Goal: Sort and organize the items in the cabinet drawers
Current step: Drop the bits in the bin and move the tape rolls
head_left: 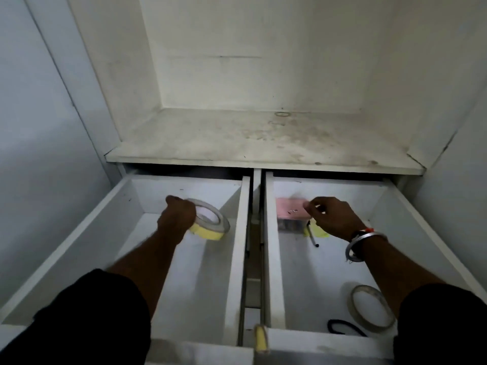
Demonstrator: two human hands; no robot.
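Yellow-edged white tape roll, half hidden, is gripped by the left hand; the right hand hovers curled over a blurred pink box, grip unclear.

No readable text; a dark mark on the pink pad is blurred

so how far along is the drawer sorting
Both drawers are open. Left hand grips a tape roll in the left drawer. Right hand hovers at the pink pad. Still left in the right drawer: second tape roll, a pen, a black loop.
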